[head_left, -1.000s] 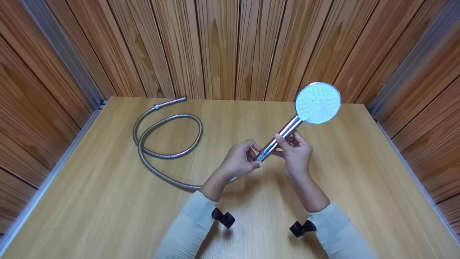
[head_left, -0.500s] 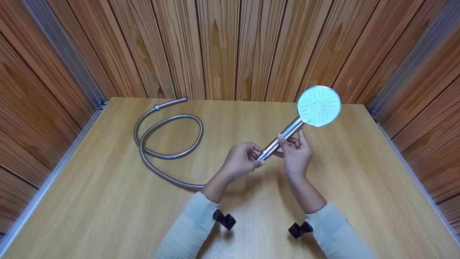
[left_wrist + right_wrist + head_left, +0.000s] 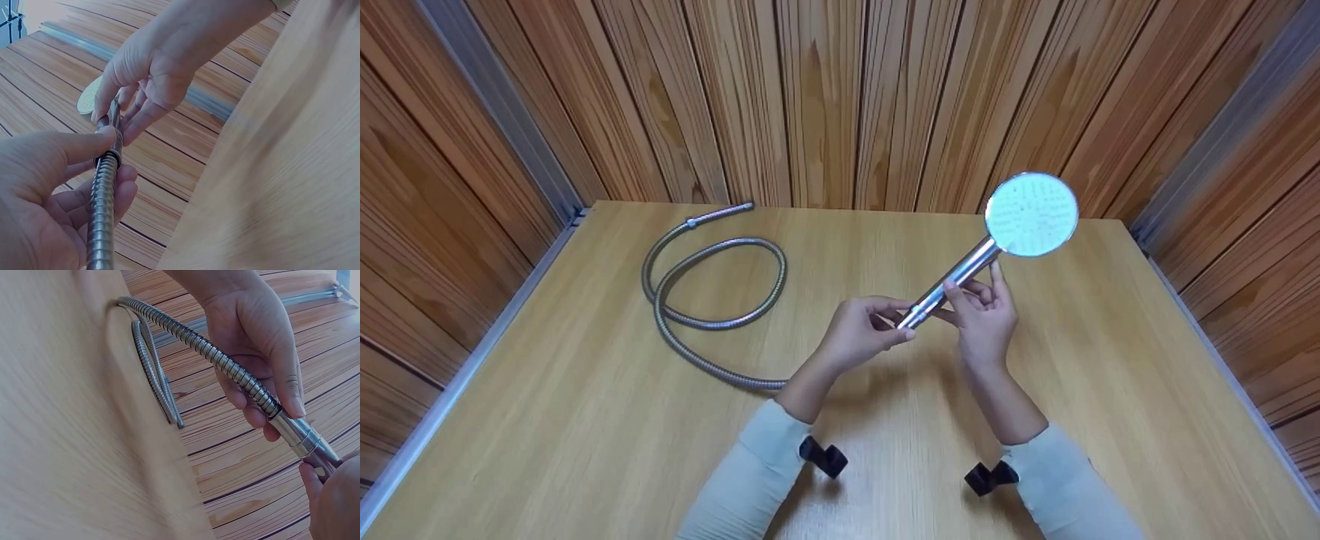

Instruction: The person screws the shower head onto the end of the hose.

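Observation:
A chrome hand shower (image 3: 1032,214) is tilted above the table, its round pale spray face at the upper right. My right hand (image 3: 988,326) holds its handle between thumb and fingers. At the handle's lower end, my left hand (image 3: 859,334) pinches the metal end nut (image 3: 289,430) of a flexible shower hose (image 3: 101,214). In the right wrist view the nut sits in line against the handle, with only a thin seam between them. The ribbed hose runs down from the nut past my left palm; my left forearm hides part of it in the head view.
The rest of the hose lies in a loose loop on the wooden table (image 3: 1110,375), left of my hands. Its free end (image 3: 735,210) points toward the table's back edge. Wood-plank walls (image 3: 817,105) rise at the back and both sides.
The shower dips slightly, then rises a little to the right with my right hand. My left thumb and index finger reach further along the nut, straighter than before. The hose loop lies as before.

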Tool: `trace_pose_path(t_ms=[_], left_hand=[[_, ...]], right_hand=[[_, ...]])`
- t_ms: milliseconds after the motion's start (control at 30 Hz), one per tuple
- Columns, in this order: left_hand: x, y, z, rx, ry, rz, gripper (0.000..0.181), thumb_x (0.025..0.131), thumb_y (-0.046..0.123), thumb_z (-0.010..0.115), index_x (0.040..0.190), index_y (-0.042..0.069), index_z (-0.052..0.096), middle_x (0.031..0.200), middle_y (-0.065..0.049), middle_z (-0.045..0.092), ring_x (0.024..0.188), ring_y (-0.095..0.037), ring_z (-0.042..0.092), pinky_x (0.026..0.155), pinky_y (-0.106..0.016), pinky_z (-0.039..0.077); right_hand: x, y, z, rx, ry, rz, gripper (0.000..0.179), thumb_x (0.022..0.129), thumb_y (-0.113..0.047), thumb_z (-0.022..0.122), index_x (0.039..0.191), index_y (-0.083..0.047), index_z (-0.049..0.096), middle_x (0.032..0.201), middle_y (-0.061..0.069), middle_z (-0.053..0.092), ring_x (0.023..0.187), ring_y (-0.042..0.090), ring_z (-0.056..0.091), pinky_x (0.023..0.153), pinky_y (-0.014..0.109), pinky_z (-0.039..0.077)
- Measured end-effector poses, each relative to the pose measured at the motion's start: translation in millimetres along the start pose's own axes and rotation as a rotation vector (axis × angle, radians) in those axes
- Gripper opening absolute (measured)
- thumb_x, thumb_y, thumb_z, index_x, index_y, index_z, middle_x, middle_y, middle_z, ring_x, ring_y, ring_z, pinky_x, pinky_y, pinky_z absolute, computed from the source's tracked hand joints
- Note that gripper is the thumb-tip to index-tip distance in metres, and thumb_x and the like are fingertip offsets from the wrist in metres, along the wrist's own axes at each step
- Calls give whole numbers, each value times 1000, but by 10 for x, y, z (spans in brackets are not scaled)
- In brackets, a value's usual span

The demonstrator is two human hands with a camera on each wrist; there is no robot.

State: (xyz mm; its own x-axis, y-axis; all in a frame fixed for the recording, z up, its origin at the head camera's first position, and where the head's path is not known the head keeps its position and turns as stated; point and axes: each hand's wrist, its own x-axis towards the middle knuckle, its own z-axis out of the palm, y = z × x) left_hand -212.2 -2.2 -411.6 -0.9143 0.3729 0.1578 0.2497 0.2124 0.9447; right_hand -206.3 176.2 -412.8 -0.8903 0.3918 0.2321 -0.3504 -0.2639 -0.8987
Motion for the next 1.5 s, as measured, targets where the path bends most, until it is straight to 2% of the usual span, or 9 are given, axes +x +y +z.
trace_pose_path(t_ms=[133,300,600,700,900,1133,1300,1500], left_hand=[[-27,-4,-31,-7,-8,-1,36,79,14,82,114,18,74,105,8,70,83,-14,66,71,-28,56],[-65,-36,-88,-21,-44,-14,36,79,13,82,113,21,74,108,10,68,88,-13,66,72,-30,56],[-142,-89,-250,-11,-109,-13,30,80,6,80,107,18,76,102,5,69,88,-15,66,68,-30,54],[-159,-117,-300,-1,-136,-13,30,79,7,81,106,19,77,100,6,70,89,-15,64,70,-30,54],[-188,-190,-381,-8,-184,29,34,77,3,82,107,17,77,99,3,69,90,-17,65,76,-32,56],[-217,-246,-464,13,-175,6,30,78,3,81,103,19,78,96,4,70,90,-17,65,77,-34,54],[-228,-275,-502,46,-165,-12,25,79,7,82,99,21,78,96,6,70,91,-15,65,78,-35,53],[-218,-305,-520,33,-190,-18,27,80,-1,78,99,19,79,98,4,70,91,-16,66,78,-33,56]], right_hand=[[-6,-10,-2,0,15,-1,80,85,-3,73,153,-16,32,103,16,61,89,25,68,71,44,57],[5,-23,-25,42,34,-12,80,85,-1,73,152,-16,33,100,16,61,85,23,68,68,43,57],[40,-36,-54,101,112,22,80,83,3,74,151,-14,35,93,12,63,78,21,68,65,43,57],[44,-44,-70,96,125,26,78,84,2,73,151,-15,36,94,11,64,79,21,69,65,42,57],[55,-53,-108,107,135,26,79,84,0,74,152,-14,34,93,10,64,80,20,69,65,40,57],[93,-40,-176,127,168,60,78,85,-1,73,152,-16,35,91,11,65,81,22,70,65,40,57],[121,-10,-202,95,185,69,79,85,-1,73,152,-17,35,88,9,65,80,21,70,64,39,58],[150,56,-233,72,198,100,80,85,-1,73,152,-18,33,87,8,65,79,20,70,64,39,58]])
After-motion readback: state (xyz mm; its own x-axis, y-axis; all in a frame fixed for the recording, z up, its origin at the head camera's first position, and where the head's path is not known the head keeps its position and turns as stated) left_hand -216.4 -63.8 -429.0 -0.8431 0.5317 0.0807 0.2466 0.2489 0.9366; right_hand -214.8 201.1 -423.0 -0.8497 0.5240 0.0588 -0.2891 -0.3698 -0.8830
